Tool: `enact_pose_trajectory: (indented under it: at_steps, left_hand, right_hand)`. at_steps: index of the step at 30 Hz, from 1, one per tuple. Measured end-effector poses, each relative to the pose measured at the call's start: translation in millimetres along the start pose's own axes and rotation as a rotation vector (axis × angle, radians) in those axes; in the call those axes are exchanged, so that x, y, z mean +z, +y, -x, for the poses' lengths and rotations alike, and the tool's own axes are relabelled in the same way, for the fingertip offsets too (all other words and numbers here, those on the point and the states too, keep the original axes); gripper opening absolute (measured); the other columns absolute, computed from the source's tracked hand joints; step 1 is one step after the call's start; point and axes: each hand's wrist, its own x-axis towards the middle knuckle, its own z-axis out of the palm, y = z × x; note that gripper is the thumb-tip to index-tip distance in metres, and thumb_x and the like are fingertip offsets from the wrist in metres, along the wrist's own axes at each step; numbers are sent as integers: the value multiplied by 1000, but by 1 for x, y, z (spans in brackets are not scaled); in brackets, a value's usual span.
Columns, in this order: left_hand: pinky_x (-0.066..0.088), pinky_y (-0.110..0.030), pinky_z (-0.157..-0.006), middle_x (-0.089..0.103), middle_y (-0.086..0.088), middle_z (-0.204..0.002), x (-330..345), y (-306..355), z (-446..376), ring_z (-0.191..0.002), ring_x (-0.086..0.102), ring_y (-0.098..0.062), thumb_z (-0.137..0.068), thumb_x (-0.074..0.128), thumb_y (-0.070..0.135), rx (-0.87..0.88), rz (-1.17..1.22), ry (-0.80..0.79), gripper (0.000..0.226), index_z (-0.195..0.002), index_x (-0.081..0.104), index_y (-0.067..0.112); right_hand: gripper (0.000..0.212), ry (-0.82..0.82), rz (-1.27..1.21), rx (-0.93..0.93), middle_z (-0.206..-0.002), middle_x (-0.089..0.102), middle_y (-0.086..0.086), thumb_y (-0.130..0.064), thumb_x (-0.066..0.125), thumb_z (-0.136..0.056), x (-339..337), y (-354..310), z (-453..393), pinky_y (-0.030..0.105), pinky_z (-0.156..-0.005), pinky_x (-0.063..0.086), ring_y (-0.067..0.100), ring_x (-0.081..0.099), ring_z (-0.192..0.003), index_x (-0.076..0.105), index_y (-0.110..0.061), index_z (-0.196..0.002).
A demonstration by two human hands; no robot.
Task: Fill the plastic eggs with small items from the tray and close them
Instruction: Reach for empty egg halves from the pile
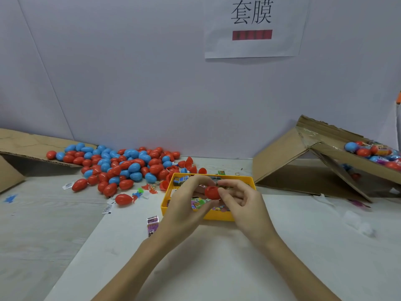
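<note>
Between both hands' fingertips (221, 193), red egg (212, 192) pinched.

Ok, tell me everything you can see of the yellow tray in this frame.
The yellow plastic tray is a shallow rectangular box with upright walls, sitting flat on the white table sheet, just right of the pile of red and blue plastic eggs. It holds small colourful printed packets. Both hands hover above it, the left hand and right hand holding a red plastic egg piece, hiding much of its interior.
</note>
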Motion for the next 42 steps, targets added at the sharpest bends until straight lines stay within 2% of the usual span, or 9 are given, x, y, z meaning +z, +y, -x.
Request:
enact_pose_trajectory:
  at_steps: [3, 9, 14, 19, 22, 28, 34, 39, 42]
  left_hand:
    - [56, -22, -85, 67, 9, -113, -1, 0, -1, -102, 68, -12, -91, 76, 14, 23, -24, 19, 31, -121, 67, 17]
    - [51, -15, -86, 70, 7, -116, -2, 2, 0, -104, 66, -7, -97, 63, 27, -3, -69, 21, 37, -134, 64, 21]
    - [51, -15, -84, 64, 10, -116, -7, 4, -2, -100, 65, -11, -94, 73, 12, 48, -94, -37, 35, -128, 67, 17]
    - [51, -15, -80, 69, 7, -106, -16, -1, -6, -95, 65, -6, -100, 65, 19, -72, -130, 126, 22, -121, 69, 15]
    - [50, -14, -78, 69, 7, -103, -22, -7, -7, -91, 65, -5, -100, 63, 20, -156, -159, 199, 21, -120, 69, 15]
    - [49, -11, -77, 69, 6, -104, -22, -11, -7, -91, 63, -3, -98, 68, 22, -192, -217, 184, 22, -119, 69, 18]
    - [54, -19, -78, 69, 5, -105, -20, -8, -6, -91, 65, -7, -97, 69, 21, -170, -205, 142, 24, -120, 70, 15]
    - [55, -22, -80, 69, 5, -108, -20, -7, -6, -93, 65, -6, -97, 69, 22, -162, -206, 119, 23, -120, 70, 18]
    - [55, -21, -79, 69, 7, -107, -20, -8, -6, -93, 64, -5, -97, 68, 25, -172, -187, 119, 22, -119, 69, 22]
  right_hand:
    - [15, 7, 2, -3, -86, 77, 5, -22, 61, -101, 1, 0, -1, 29, -61, 57, 24, 75, -71, 70, -13, -110]
    - [16, -84, -27, -13, -80, 76, 9, -19, 58, -103, 1, -3, 0, 30, -59, 57, 27, 74, -70, 66, -10, -114]
    - [18, -50, -37, 17, -77, 76, 8, -22, 56, -104, -1, 3, -2, 24, -54, 51, 21, 71, -63, 70, -9, -104]
    - [13, 50, 540, -158, -100, 71, -9, -14, 65, -100, -14, 13, -9, 13, -73, 49, 7, 67, -89, 72, -21, -107]
    - [6, -1, 745, -156, -101, 68, -4, -16, 70, -97, -20, 16, -17, 26, -80, 55, 10, 64, -91, 75, -19, -100]
    - [25, 21, 866, 139, -84, 72, -9, -51, 78, -86, -12, 14, -29, 25, -60, 46, 9, 65, -81, 75, -26, -90]
    - [8, -8, 818, 209, -79, 70, -12, -27, 78, -92, -13, 14, -33, 36, -79, 58, 11, 67, -85, 74, -25, -99]
    - [15, 6, 885, 174, -102, 71, -8, -26, 61, -103, -10, 17, -30, 29, -73, 49, 14, 63, -94, 73, -27, -112]
    - [15, 61, 748, 94, -96, 71, -7, -22, 60, -103, -15, 19, -28, 27, -65, 45, 8, 61, -81, 74, -23, -107]
